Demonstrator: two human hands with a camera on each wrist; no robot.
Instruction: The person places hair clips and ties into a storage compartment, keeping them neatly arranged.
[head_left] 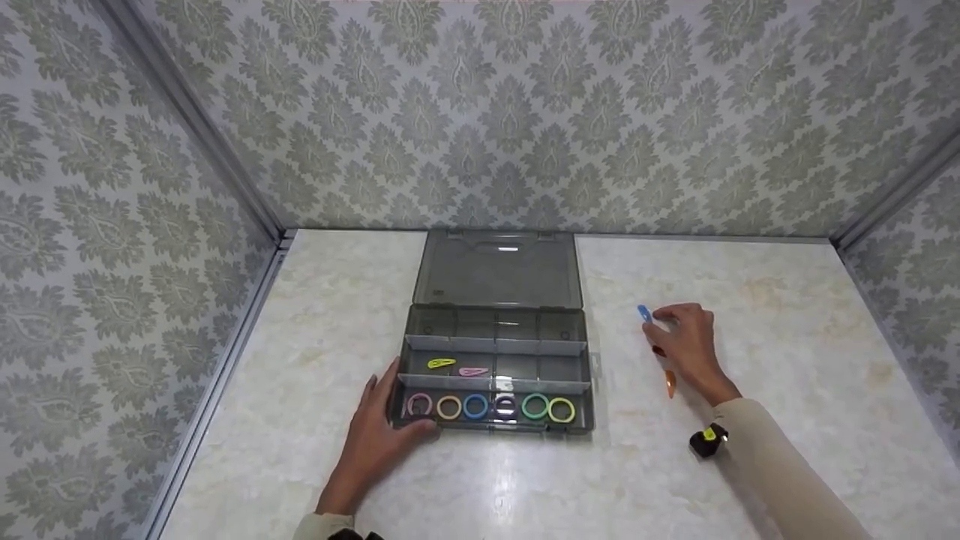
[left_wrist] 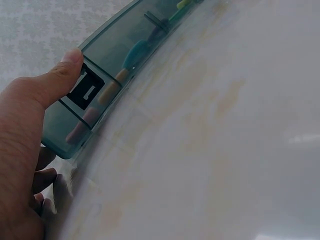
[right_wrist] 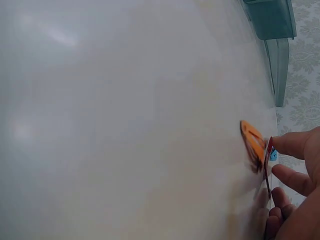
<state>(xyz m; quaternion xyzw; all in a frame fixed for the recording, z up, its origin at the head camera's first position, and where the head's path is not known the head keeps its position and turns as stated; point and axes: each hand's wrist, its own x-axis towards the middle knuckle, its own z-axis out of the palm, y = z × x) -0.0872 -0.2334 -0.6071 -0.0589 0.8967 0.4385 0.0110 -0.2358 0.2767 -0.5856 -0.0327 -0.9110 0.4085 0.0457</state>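
My left hand [head_left: 379, 431] holds the front left corner of a smoky-grey compartment box [head_left: 495, 429], thumb along the front wall and fingers at the left side. In the left wrist view the thumb presses beside the dark latch [left_wrist: 86, 87]. My right hand [head_left: 686, 341] reaches to a blue snap hair clip [head_left: 644, 313] on the table, thumb and index finger apart around its near end. In the right wrist view the blue clip [right_wrist: 273, 154] shows in the gap between those fingertips. Under the hand lies a dark red clip [head_left: 658, 351], with an orange clip [head_left: 670, 384] nearer.
The lid [head_left: 499, 274] lies folded back toward the patterned wall [head_left: 510, 112]. In the middle row sit a yellow clip [head_left: 441, 364] and a pink clip [head_left: 473, 372]. Several coloured rings, among them a green ring [head_left: 535, 406], line the front row. Marbled tabletop [head_left: 300, 337] surrounds the box.
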